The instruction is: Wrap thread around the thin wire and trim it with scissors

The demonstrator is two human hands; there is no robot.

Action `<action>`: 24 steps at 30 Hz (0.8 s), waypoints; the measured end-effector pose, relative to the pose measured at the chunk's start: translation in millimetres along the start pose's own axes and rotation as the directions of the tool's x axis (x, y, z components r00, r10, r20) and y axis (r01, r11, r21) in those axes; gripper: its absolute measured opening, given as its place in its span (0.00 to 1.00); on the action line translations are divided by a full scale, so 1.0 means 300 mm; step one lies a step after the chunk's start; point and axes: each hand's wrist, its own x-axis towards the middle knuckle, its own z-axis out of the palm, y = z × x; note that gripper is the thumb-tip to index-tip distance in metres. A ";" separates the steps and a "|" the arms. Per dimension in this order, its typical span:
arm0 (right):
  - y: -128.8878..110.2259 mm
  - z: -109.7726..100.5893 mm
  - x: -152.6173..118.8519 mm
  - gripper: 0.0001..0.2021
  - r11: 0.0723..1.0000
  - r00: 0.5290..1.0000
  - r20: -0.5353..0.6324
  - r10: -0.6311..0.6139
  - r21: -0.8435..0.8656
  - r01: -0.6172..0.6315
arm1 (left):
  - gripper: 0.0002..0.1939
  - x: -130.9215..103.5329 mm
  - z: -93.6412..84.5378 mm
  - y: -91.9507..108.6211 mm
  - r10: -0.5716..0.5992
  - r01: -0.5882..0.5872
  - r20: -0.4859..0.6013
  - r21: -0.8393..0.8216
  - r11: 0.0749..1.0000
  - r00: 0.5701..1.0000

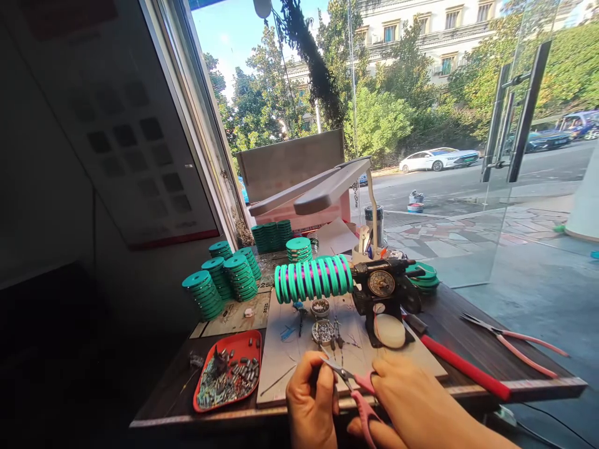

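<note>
Low in the middle, my left hand [311, 402] is closed in a pinch, thumb against forefinger. What it pinches is too small to make out. Fingers of my right hand [397, 393] are through the handles of the pink-handled scissors [364, 399]. Their metal blades are parted and point left, up to my left thumb and forefinger. Just beyond lie small dark weights [336, 343] with thin lines on a pale board [281, 368]. Past them is a row of turquoise spools [313, 279] wound with purple line, mounted on a black winding machine [384, 293].
A red tray [227, 374] of metal cylinders and small parts sits at the left. Stacked green spools [203, 293] stand behind it. Two small cups [322, 332] of beads sit mid-board. Pink-handled pliers [515, 340] and a red-handled tool [463, 365] lie right. A lamp [322, 187] overhangs.
</note>
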 end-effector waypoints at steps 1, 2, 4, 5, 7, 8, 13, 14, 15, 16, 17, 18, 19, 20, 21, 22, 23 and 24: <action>0.001 0.002 -0.001 0.15 1.000 1.000 0.002 -0.004 -0.008 0.004 | 0.12 0.000 -0.001 0.000 0.003 -0.003 0.003 0.002 1.000 1.000; 0.002 0.004 -0.002 0.15 1.000 1.000 0.002 -0.007 -0.015 0.007 | 0.12 0.000 -0.003 0.000 0.007 -0.007 0.008 0.006 1.000 1.000; 0.003 0.010 -0.001 0.15 1.000 1.000 -0.006 -0.011 -0.026 0.011 | 0.12 0.002 -0.006 -0.003 0.017 -0.017 0.018 0.011 1.000 1.000; 0.003 0.012 0.000 0.15 0.999 1.000 -0.010 -0.011 -0.031 0.011 | 0.12 0.003 -0.007 -0.004 0.021 -0.021 0.021 0.011 1.000 1.000; 0.004 0.012 0.003 0.15 0.999 1.000 -0.009 -0.014 -0.043 0.014 | 0.14 0.004 -0.009 -0.005 0.029 -0.029 0.024 0.005 1.000 0.999; 0.005 0.010 0.004 0.15 0.999 1.000 0.005 -0.020 -0.047 0.020 | 0.14 0.005 -0.009 -0.005 0.030 -0.030 0.026 -0.002 1.000 0.999; 0.006 -0.022 -0.003 0.15 0.997 0.997 0.076 0.006 0.076 -0.012 | 0.17 0.008 -0.010 -0.003 -0.026 0.030 0.075 -0.053 0.998 0.997; 0.005 -0.029 -0.005 0.15 0.994 0.997 0.072 0.020 0.109 -0.027 | 0.18 0.008 -0.011 -0.003 -0.041 0.046 0.084 -0.063 0.997 0.996; 0.004 -0.035 -0.008 0.16 0.991 0.997 0.072 0.028 0.129 -0.038 | 0.18 0.008 -0.011 -0.003 -0.051 0.057 0.087 -0.070 0.996 0.995; 0.002 -0.039 -0.010 0.16 0.990 0.996 0.079 0.034 0.134 -0.044 | 0.19 0.008 -0.012 -0.004 -0.055 0.061 0.085 -0.074 0.995 0.995; 0.001 -0.041 -0.011 0.17 0.990 0.995 0.093 0.036 0.129 -0.048 | 0.19 0.008 -0.013 -0.006 -0.054 0.060 0.080 -0.074 0.995 0.995; -0.001 -0.041 -0.012 0.17 0.991 0.994 0.105 0.041 0.121 -0.053 | 0.19 0.008 -0.014 -0.007 -0.050 0.056 0.074 -0.072 0.996 0.996; -0.002 -0.040 -0.011 0.17 0.991 0.992 0.116 0.050 0.114 -0.063 | 0.19 0.007 -0.015 -0.009 -0.043 0.048 0.067 -0.069 0.996 0.997; -0.003 -0.037 -0.011 0.17 0.991 0.991 0.119 0.059 0.110 -0.073 | 0.19 0.007 -0.017 -0.010 -0.033 0.037 0.062 -0.064 0.997 0.998; -0.004 -0.033 -0.010 0.18 0.991 0.991 0.118 0.065 0.112 -0.078 | 0.19 0.007 -0.018 -0.011 -0.023 0.026 0.061 -0.059 0.998 0.998; -0.004 -0.029 -0.009 0.19 0.990 0.992 0.112 0.065 0.117 -0.078 | 0.18 0.007 -0.019 -0.013 -0.012 0.015 0.062 -0.054 0.998 0.998; -0.004 -0.025 -0.008 0.19 0.990 0.992 0.106 0.063 0.120 -0.076 | 0.17 0.007 -0.019 -0.013 0.000 0.004 0.064 -0.049 0.999 0.998; -0.004 -0.021 -0.007 0.19 0.990 0.993 0.103 0.061 0.123 -0.073 | 0.17 0.007 -0.019 -0.014 0.009 -0.007 0.064 -0.043 0.999 0.998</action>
